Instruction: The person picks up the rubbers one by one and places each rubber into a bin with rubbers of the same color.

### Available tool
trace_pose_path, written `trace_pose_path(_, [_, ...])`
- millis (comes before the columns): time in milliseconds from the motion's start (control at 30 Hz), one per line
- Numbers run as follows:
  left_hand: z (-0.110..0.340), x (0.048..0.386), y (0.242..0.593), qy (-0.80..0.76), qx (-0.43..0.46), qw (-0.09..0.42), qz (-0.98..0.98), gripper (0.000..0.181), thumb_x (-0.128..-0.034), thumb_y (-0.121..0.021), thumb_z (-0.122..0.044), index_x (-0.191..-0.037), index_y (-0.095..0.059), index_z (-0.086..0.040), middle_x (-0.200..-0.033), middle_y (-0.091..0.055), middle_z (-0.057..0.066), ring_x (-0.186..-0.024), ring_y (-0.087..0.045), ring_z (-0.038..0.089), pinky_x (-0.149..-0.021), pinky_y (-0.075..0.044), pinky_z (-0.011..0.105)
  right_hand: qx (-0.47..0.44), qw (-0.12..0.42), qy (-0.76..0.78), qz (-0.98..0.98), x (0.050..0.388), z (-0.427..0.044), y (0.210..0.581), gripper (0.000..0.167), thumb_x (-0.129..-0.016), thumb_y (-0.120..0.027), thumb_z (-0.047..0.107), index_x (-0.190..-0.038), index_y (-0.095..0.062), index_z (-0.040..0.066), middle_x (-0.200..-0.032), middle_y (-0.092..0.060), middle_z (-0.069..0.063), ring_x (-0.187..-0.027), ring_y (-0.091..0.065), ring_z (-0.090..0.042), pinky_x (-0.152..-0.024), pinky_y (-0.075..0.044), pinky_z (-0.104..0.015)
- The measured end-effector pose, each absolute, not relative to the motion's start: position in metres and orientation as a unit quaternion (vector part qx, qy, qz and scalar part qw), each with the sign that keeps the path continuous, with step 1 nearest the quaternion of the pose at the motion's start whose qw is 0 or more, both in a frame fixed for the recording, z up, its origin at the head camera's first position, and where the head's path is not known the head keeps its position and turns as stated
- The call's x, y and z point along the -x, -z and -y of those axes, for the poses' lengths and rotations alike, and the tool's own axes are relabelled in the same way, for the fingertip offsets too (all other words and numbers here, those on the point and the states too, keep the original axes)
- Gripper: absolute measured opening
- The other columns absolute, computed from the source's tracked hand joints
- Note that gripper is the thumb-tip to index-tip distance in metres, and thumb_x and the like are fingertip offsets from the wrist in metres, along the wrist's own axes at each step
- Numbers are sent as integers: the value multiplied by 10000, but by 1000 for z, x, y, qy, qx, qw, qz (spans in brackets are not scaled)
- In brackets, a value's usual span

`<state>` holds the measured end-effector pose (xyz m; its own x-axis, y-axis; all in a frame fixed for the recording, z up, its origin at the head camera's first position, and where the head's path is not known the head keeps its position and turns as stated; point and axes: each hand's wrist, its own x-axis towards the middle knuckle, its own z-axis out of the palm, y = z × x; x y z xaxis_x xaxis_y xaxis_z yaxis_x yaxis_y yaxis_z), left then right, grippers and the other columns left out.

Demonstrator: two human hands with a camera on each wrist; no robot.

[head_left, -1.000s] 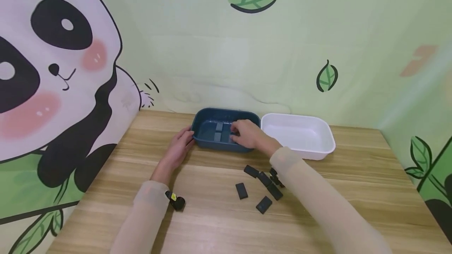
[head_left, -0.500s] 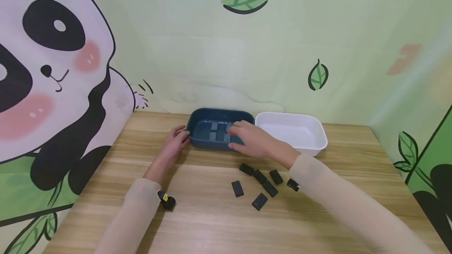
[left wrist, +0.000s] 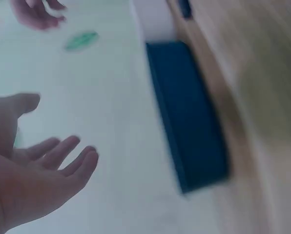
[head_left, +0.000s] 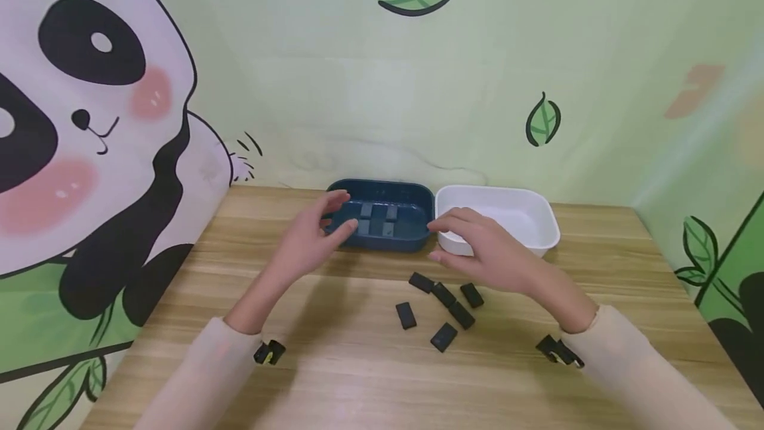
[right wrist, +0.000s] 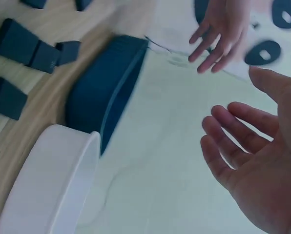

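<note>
2 spread hands, holding nothing, near a dark blue, rounded plastic-looking tray (head_left: 382,243) and 6 small black rectangular blocks (head_left: 444,294).
The left hand (head_left: 307,237) hangs near the blue tray's left end, the right hand (head_left: 489,247) before a white, rounded plastic-looking tray (head_left: 540,239). The 6 blocks lie on the wood-grained table (head_left: 358,370), nearer the person than both trays; 4 similar blocks sit inside the blue tray. They look light, stiff, perhaps slippery; pinching across the long edges should suit.
</note>
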<state>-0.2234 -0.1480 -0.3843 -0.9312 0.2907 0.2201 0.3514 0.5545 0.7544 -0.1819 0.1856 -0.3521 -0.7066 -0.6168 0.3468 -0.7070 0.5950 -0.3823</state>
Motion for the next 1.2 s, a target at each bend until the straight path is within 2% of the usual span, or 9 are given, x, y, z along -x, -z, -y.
trace_pose_path(200, [117,170,357,318,303,95,894,670,-1001,-754,-368,-1576,-486,-151,-1561,-537,72,-1430,-514,278,-1145,-466,491,-339,126,-311,879,162,-209,358,407,-982,-782,240,-1349,-684,94,-1321,-692,-24,-1207,-646,-211,-968,-577,-464])
trace_pose_path(367, [109,147,354,235,367,154,887,694,-987,-769,-393,-1571,-494,-137,-1561,-525,57,-1442,-488,236,-1165,-450,425,-310,174,-328,875,162,-231,366,404,-934,-815,129,-1310,-691,52,-1280,-713,-61,-1167,-663,-247,-913,-584,-504])
trace_pose_path(467, [104,144,363,204,387,160,885,693,-976,-780,-413,-1544,-524,-108,-1540,-547,48,-1427,-497,228,-1166,-449,406,-261,183,-346,882,168,-254,374,403,-958,-787,105,-1339,-670,41,-1280,-701,-91,-1163,-651,-267,-942,-569,-407])
trace_pose_path(633, [95,147,390,208,377,103,897,679,-956,-805,-408,-1503,-567,-83,-1483,-596,64,-1377,-547,253,-1142,-472,430,-126,171,-409,888,178,-296,390,434,-1058,-682,232,-1436,-609,31,-1375,-648,-153,-1238,-578,-317,-991,-472,-208])
trace_pose_path(833, [86,164,432,225,320,2,920,652,-935,-833,-370,-1474,-595,-92,-1461,-613,89,-1359,-562,299,-1141,-470,472,16,132,-455,880,199,-334,414,609,-1091,-567,455,-1518,-531,22,-1490,-564,-205,-1368,-496,-370,-1067,-481,-475])
trace_pose_path(900, [84,168,444,226,308,-32,924,631,-933,-837,-363,-1458,-611,-96,-1451,-621,81,-1359,-562,299,-1140,-471,469,39,122,-468,874,207,-343,425,615,-1099,-547,444,-1529,-510,5,-1511,-540,-223,-1385,-487,-378,-1038,-489,-403])
trace_pose_path(1033, [78,168,459,224,305,-81,922,603,-928,-840,-371,-1416,-641,-76,-1372,-646,70,-1290,-599,272,-1106,-499,442,66,103,-522,844,220,-359,446,594,-1119,-517,337,-1549,-442,-66,-1515,-494,-271,-1229,-580,-221,-921,-529,-194])
trace_pose_path(1133, [73,163,464,219,308,-94,921,599,-917,-850,-373,-1390,-653,-63,-1287,-645,58,-1181,-612,212,-1053,-526,397,79,71,-582,806,228,-368,461,597,-1128,-491,277,-1574,-365,-99,-1471,-482,-245,-1077,-582,-51,-885,-571,-196])
trace_pose_path(1200, [70,161,467,220,306,-95,921,594,-911,-857,-369,-1375,-659,-55,-1244,-635,54,-1124,-602,189,-1019,-535,382,80,49,-617,781,233,-371,469,614,-1129,-497,273,-1584,-329,-102,-1445,-482,-213,-1031,-598,-23,-892,-584,-228])
